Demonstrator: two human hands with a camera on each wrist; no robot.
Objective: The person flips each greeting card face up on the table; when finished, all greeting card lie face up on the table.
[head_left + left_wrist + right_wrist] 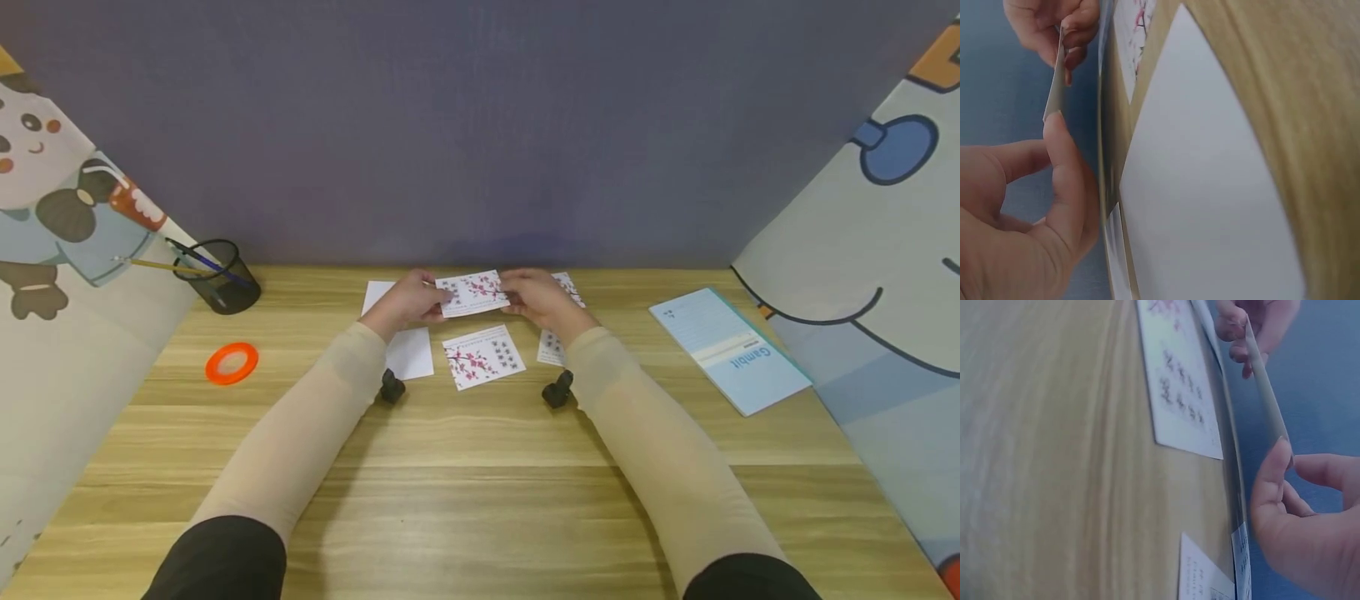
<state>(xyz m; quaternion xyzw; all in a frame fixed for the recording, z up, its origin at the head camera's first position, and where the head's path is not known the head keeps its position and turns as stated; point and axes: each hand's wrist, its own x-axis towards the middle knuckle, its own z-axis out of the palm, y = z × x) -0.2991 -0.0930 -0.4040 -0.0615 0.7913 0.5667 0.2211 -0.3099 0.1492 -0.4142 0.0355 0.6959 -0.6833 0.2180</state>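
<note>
at the far left of the wooden desk [480,500] a black mesh pen cup [222,279] is seen near the back wall, with brushes leaning out of it, and an orange tape ring [232,363] lies flat in front of it. a blank white sheet [405,343] is laid on the desk under the left forearm; in the left wrist view it fills much of the frame. the left hand [408,302] is held above the desk, and the left end of a card printed with pink blossom [474,292] is pinched between its thumb and fingers. the card is held level in the air over the back part of the desk, between the two hands, just above a second blossom card [483,357] that lies flat on the desk. rows of small dark marks are printed on both cards, but they are too small to be read. the right end of the held card is pinched by the right hand [542,302], thumb against fingertips, as the right wrist view shows edge-on. further printed cards [553,343] are partly hidden under the right hand and wrist. well apart to the right, a light blue booklet [727,348] lies flat on the desk, and the word "gambit" can be read on its pale band, upside down from the head view.
</note>
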